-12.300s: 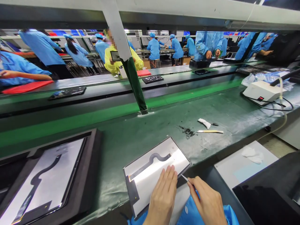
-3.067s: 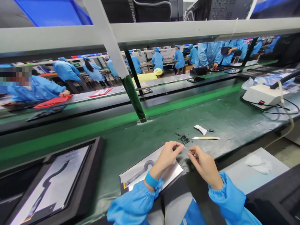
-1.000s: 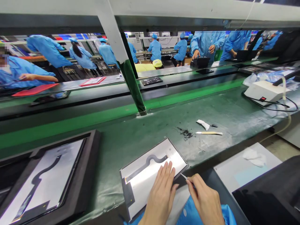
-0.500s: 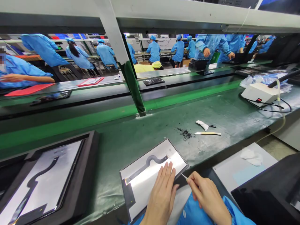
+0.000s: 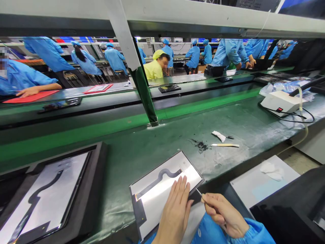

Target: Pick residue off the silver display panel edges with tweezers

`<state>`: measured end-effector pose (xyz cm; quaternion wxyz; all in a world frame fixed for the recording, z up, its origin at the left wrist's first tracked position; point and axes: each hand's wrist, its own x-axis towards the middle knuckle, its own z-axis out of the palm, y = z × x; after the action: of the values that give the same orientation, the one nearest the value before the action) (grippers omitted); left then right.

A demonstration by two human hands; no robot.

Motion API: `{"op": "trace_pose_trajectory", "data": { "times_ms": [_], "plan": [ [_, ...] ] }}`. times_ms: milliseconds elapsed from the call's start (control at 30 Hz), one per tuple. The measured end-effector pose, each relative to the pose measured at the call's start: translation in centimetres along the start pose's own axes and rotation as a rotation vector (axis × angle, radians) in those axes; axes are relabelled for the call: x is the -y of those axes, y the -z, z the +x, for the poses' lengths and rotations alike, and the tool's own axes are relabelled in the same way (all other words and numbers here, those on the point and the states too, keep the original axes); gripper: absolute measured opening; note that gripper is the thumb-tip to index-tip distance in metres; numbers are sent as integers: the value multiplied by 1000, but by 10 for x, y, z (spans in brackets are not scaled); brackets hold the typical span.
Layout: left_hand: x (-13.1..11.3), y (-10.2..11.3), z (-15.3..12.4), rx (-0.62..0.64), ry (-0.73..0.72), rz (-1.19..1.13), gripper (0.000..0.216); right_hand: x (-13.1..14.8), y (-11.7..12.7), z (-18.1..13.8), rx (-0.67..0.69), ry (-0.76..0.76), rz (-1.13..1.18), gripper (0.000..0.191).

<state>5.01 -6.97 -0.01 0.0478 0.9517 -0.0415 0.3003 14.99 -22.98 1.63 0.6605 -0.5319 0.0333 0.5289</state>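
A tablet-sized display panel (image 5: 152, 200) lies tilted at the table's near edge, its silvery back up, with a dark curved flex cable (image 5: 157, 183) across it. My left hand (image 5: 176, 205) rests flat on the panel, fingers stretched. Beside the panel's right edge, my right hand (image 5: 223, 210) pinches a thin pointed metal tool (image 5: 199, 192), its tip close to that edge; whether they touch I cannot tell. Beyond the panel lie a heap of fine black shreds (image 5: 201, 145), a knife with a pale handle (image 5: 225, 145) and a small white wrapped piece (image 5: 218, 136).
At left, a black foam tray (image 5: 98, 179) holds a similar panel (image 5: 56, 189). A metal post (image 5: 142, 88) rises from the green table. A white device with a cable (image 5: 278, 103) stands at right. Co-workers in blue and one person in yellow (image 5: 153, 69) are across the line.
My right hand has turned and shifted slightly down and right, its fingers curled more around the pointed tool. My left hand and the panel stay put. The person in yellow has risen into view.
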Motion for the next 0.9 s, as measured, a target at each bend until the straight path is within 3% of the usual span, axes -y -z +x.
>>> {"op": "trace_pose_trajectory", "data": {
  "times_ms": [167, 367, 500, 633, 700, 800, 900],
  "plan": [
    [2, -1, -3, 7, 6, -36, 40, -4, -3, 0, 63, -101, 269, 43],
    [4, 0, -6, 56, -8, -86, 67, -4, -11, -5, 95, -84, 384, 46],
    [3, 0, -6, 61, -22, -86, 70, -8, -16, -6, 16, -18, 172, 58],
    [3, -1, -6, 56, -29, -61, 69, -15, -14, -5, -175, 269, -301, 66],
    [3, -1, -7, 64, -23, -54, 70, -16, -12, -5, -226, 332, -464, 66],
    [3, -2, -7, 68, -1, -53, 66, -15, -10, -4, -218, 278, -451, 69],
    [2, -2, -6, 35, 50, -56, 55, -11, -11, -3, -142, 176, -232, 70]
  ]
}}
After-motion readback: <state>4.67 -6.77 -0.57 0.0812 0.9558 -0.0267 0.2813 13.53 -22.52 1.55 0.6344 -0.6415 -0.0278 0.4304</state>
